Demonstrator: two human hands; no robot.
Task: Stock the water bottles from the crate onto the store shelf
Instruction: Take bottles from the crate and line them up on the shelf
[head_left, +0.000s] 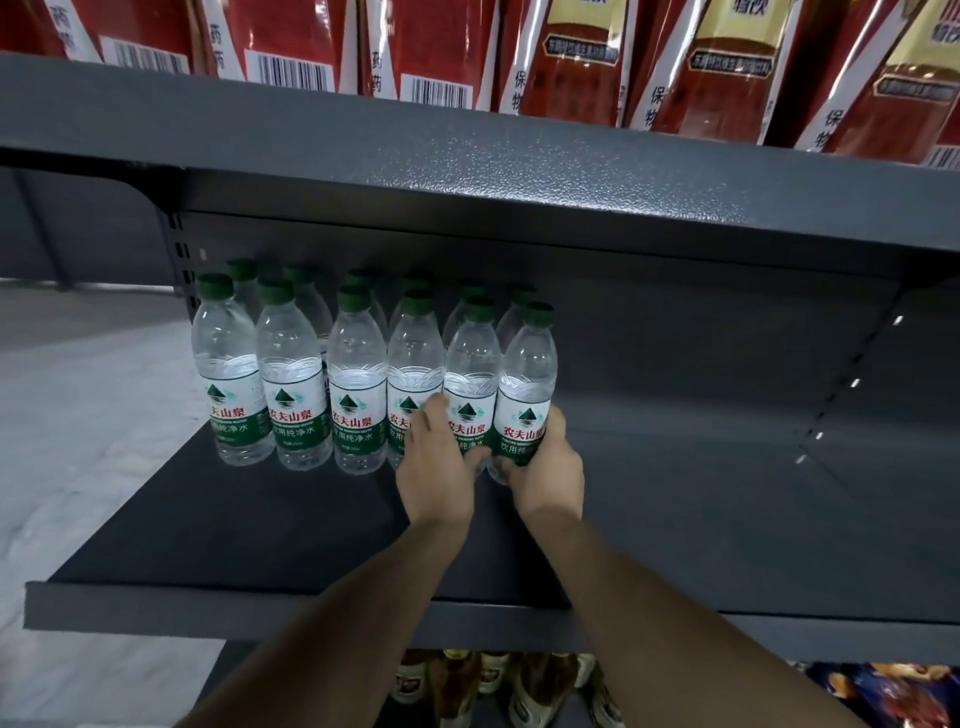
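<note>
Bottles of water with green caps stand in 2 ranks on the dark shelf (260, 535), grouped at about 9 o'clock from the frame's centre. The front rank holds 6, and behind it 6 more caps show, though that rank is partly hidden. The crate is not in view.

The left hand (434, 467) wraps the lower part of the 5th bottle (471, 384), fingers curled round its label. The right hand (545, 467) grips the 6th bottle (529, 395), the end one, thumb and fingers closed about its base. Both bottles stand upright and touch each other; whether their bases rest fully on the shelf I cannot tell, since the hands cover them.

From 3 o'clock of the 6th bottle the shelf runs bare to the upright, so most of the stocking seems left to do.

Risks, as I judge them: the bottles are tall and narrow and packed shoulder to shoulder, so a sideways nudge from the left hand toward 9 o'clock could tip the 4th bottle (415, 364) into its neighbours. If either hand lets go before a base is flat, that bottle may topple forward toward 6 o'clock and roll off the front lip. Pulling the hands back carelessly could drag the labels and twist the row out of line.

Red packets (441, 47) fill the shelf above at 12 o'clock; brown bottles (524, 691) sit below at 6 o'clock.
</note>
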